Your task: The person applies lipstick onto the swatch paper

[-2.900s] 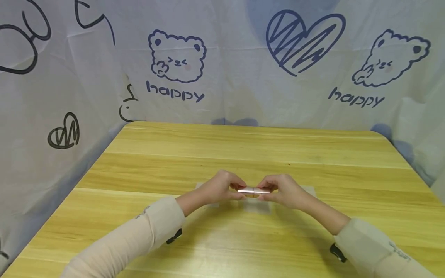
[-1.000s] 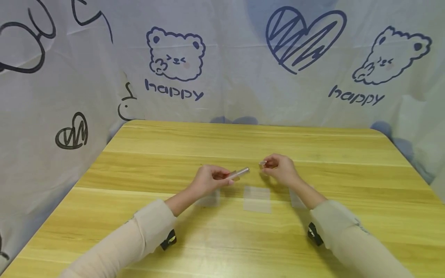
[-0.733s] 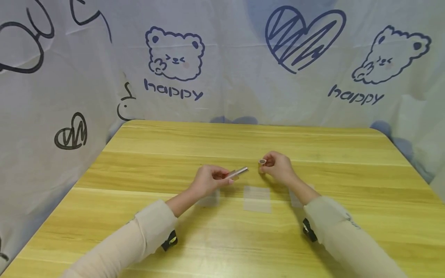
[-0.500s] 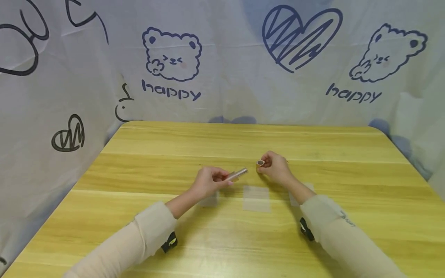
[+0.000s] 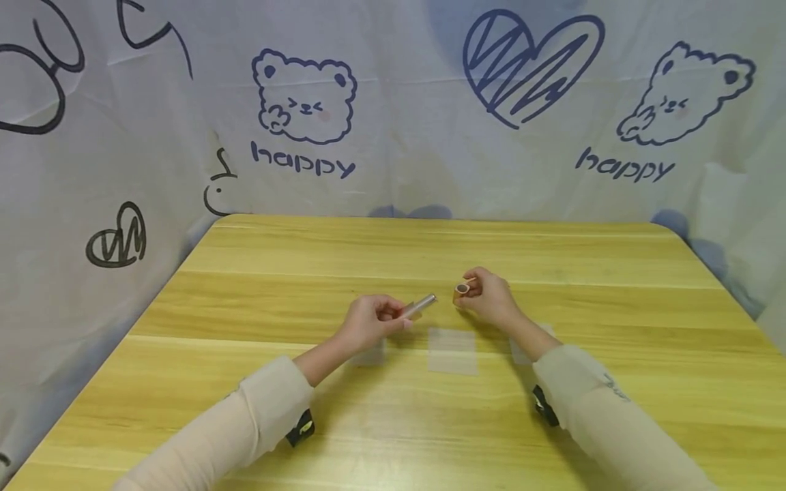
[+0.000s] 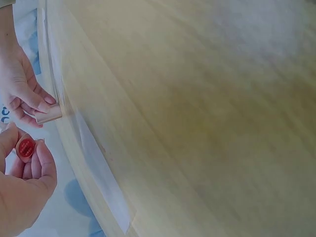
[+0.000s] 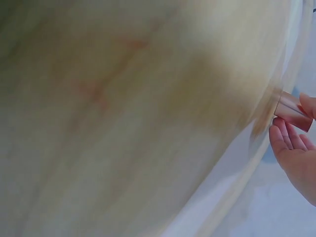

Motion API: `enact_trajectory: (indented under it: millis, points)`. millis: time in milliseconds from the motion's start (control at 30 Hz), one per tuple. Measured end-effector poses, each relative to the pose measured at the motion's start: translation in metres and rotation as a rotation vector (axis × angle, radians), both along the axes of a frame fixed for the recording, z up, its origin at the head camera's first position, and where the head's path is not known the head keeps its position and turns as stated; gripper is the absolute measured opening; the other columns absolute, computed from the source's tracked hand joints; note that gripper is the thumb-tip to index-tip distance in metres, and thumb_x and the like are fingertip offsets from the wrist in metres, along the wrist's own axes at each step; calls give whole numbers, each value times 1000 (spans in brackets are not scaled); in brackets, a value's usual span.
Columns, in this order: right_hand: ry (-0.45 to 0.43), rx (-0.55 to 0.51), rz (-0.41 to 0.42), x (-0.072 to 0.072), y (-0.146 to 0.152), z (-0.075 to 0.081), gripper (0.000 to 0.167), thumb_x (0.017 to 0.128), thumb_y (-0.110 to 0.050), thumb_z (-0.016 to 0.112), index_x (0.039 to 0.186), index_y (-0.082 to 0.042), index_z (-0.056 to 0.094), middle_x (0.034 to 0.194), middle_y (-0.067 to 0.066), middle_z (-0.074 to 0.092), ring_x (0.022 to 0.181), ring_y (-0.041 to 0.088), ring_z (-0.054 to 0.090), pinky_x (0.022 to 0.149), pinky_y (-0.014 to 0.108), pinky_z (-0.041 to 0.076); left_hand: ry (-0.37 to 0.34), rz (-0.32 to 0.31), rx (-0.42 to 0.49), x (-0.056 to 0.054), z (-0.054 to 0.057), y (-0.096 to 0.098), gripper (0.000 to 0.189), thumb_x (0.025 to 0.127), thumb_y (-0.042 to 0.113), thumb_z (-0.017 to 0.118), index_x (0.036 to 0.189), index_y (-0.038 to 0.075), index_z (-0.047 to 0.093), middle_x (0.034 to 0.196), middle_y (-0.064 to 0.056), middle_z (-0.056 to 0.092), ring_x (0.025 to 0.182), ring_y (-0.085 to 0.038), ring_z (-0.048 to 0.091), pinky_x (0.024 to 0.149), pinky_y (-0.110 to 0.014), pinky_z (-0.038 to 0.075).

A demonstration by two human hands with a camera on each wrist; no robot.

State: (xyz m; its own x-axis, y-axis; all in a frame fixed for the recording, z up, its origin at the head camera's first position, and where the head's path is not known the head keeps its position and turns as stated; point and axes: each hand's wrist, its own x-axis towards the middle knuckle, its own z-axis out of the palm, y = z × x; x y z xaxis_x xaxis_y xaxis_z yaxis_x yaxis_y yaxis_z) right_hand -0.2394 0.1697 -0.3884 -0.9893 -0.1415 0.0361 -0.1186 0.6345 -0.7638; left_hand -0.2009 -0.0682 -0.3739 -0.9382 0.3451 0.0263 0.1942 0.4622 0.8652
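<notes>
My left hand [image 5: 370, 324] pinches the base of a lipstick [image 5: 422, 305], whose bare silvery end points up and to the right. In the left wrist view, a round red label shows on the bottom of the lipstick [image 6: 25, 147]. To its right, my right hand [image 5: 491, 297] holds the lipstick cap [image 5: 458, 296] between thumb and fingers, its dark opening facing up, at or just above the tabletop. The right wrist view shows the shiny pinkish-gold cap [image 7: 292, 112] against the thumb and fingertips. A short gap separates lipstick and cap.
Translucent square patches lie on the wooden table [image 5: 393, 423]: a middle patch [image 5: 453, 352], a left patch [image 5: 368, 352] below the left hand, and a right patch [image 5: 522, 348] partly under the right forearm. A printed cloth [image 5: 405, 157] hangs behind.
The hands first held the capped lipstick together. The cap has come off, and the right hand has carried it forward and turned its opening upward. Over the last half second little has moved.
</notes>
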Motion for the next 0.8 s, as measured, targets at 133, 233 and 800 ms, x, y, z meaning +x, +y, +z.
enact_trajectory:
  millis: [133, 233, 800]
  points:
    - [-6, 10, 25, 3, 5, 3, 56, 81, -7, 70, 129, 8, 44, 110, 26, 60, 102, 35, 60, 88, 41, 52, -22, 13, 16, 0, 0, 2, 22, 82, 11, 70, 99, -3, 67, 91, -14, 68, 72, -9, 58, 62, -19, 51]
    - [23, 29, 40, 8, 8, 9, 52, 84, -9, 67, 128, 8, 46, 110, 25, 60, 101, 35, 60, 87, 42, 52, -65, 27, 43, 0, 0, 3, 22, 81, 10, 71, 99, -2, 67, 92, -14, 68, 73, -10, 59, 64, -20, 53]
    - [143, -222, 57, 38, -8, 31, 27, 91, -9, 59, 114, 6, 60, 108, 24, 65, 91, 28, 65, 76, 19, 54, -167, 63, 154, 1, 1, 11, 26, 80, 5, 71, 102, -5, 63, 101, -19, 66, 77, -11, 63, 72, -24, 56]
